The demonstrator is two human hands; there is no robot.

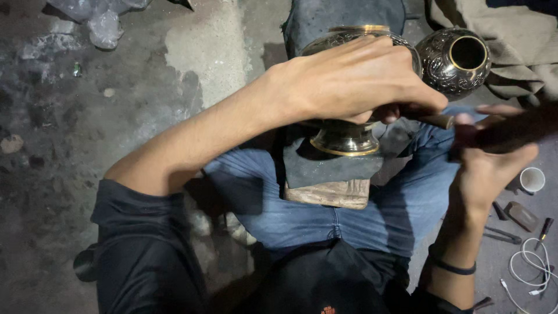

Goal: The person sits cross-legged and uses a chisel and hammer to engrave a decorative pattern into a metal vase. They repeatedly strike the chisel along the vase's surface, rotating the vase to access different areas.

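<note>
From the head view, the left hand (354,78) lies clamped over an engraved brass vase (349,134) on a padded wooden block (328,189) (between the knees), while the blurred right hand (494,157) closes on a dark tool (511,131).

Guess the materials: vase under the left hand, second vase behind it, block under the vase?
Vase: looks like brass, polished gold rim and foot, dark engraved body. Second vase: same look, gold mouth ring, dark patterned surface. Block: probably wood, pale rough grain, topped by a dark pad, maybe rubber or cloth. Left hand rests on the vase.
</note>
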